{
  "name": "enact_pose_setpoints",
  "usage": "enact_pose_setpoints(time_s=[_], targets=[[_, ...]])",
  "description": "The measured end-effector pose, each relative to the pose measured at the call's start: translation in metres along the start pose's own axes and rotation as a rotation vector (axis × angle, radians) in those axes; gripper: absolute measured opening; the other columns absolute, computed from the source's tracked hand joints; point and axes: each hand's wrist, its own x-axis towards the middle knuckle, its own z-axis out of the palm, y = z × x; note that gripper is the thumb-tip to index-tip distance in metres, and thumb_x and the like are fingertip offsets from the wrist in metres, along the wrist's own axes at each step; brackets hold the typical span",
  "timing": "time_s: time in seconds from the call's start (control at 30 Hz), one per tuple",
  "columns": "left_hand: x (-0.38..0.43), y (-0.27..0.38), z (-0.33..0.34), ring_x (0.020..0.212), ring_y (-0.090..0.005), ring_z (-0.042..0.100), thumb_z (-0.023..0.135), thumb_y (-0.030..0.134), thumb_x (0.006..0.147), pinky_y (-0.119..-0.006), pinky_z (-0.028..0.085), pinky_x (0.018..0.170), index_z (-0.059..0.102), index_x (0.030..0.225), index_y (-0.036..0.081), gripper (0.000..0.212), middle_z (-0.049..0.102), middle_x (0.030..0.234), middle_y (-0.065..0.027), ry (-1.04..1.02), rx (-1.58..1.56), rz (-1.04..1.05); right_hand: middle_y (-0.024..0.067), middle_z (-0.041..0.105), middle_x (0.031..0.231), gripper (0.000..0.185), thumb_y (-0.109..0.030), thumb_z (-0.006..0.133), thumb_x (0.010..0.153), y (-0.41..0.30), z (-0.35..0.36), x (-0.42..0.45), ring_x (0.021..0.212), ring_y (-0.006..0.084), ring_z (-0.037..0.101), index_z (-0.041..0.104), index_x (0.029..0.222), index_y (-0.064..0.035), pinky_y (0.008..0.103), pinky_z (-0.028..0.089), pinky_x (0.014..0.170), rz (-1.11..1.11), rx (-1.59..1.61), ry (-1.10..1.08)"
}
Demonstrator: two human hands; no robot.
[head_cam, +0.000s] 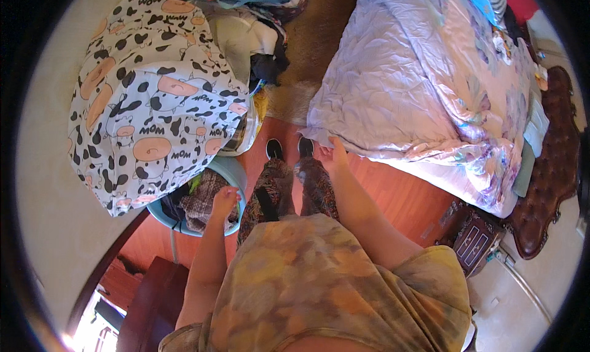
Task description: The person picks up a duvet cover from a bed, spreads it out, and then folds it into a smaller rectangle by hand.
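My left hand [226, 200] is loosely curled over the rim side of a light blue tub [235, 170] that holds a brown checked cloth [203, 200] and dark cloth. Whether it touches the tub cannot be told. At the near corner of the bed, my right hand [333, 153] is beside the hanging edge of a pale lilac quilt [382, 75]; the fingers are partly hidden, so a hold on the quilt is unclear. Left of me, a white cow-print cloth [152, 107] covers a bulky heap and reaches over part of the tub.
Piled clothes [244, 34] lie behind the cow-print cloth. Between heap and bed runs a brown furry rug [299, 52] on a reddish wood floor [392, 181]. A carved nightstand [474, 241] and a tufted headboard [553, 158] are at the right; dark red furniture [152, 301] stands lower left.
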Motion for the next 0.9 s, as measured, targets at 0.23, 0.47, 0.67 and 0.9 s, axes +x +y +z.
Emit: enact_pose_setpoints(time_s=[0.23, 0.47, 0.67, 0.9], targets=[[0.043, 0.141, 0.080, 0.069, -0.0157, 0.051, 0.048, 0.026, 0.075, -0.023, 0.039, 0.061, 0.053, 0.086, 0.002, 0.027, 0.054, 0.075, -0.0071, -0.166, 0.300, 0.300, 0.0158, 0.051, 0.094, 0.026, -0.009, 0.049, 0.067, -0.051, 0.049, -0.114, 0.091, 0.0281, 0.047, 0.046, 0.091, 0.0012, 0.0420, 0.035, 0.084, 0.100, 0.067, -0.252], [0.091, 0.191, 0.176, 0.087, -0.0208, 0.045, 0.041, 0.049, 0.072, -0.037, 0.033, 0.078, 0.040, 0.106, 0.008, 0.053, 0.047, 0.098, -0.0068, -0.456, -0.376, -0.215, 0.0177, 0.050, 0.095, 0.028, -0.012, 0.046, 0.069, -0.084, 0.090, -0.156, 0.092, 0.0289, 0.047, 0.045, 0.093, 0.0026, 0.0420, 0.034, 0.085, 0.084, 0.194, -0.401], [0.073, 0.214, 0.211, 0.091, -0.0205, 0.042, 0.038, 0.047, 0.073, -0.040, 0.028, 0.082, 0.040, 0.103, 0.012, 0.046, 0.047, 0.098, -0.0049, -0.747, -0.984, -0.229, 0.0186, 0.050, 0.094, 0.028, -0.014, 0.044, 0.071, -0.108, 0.104, -0.172, 0.092, 0.0290, 0.047, 0.045, 0.092, 0.0031, 0.0417, 0.034, 0.084, 0.062, 0.216, -0.387], [0.090, 0.229, 0.198, 0.086, -0.0209, 0.046, 0.048, 0.016, 0.074, -0.035, 0.042, 0.073, 0.039, 0.102, 0.008, 0.031, 0.046, 0.097, -0.0076, -0.574, -1.026, -0.035, 0.0193, 0.050, 0.093, 0.026, -0.016, 0.039, 0.074, -0.136, 0.116, -0.168, 0.093, 0.0288, 0.046, 0.044, 0.091, 0.0036, 0.0423, 0.035, 0.082, 0.012, 0.212, -0.374]])
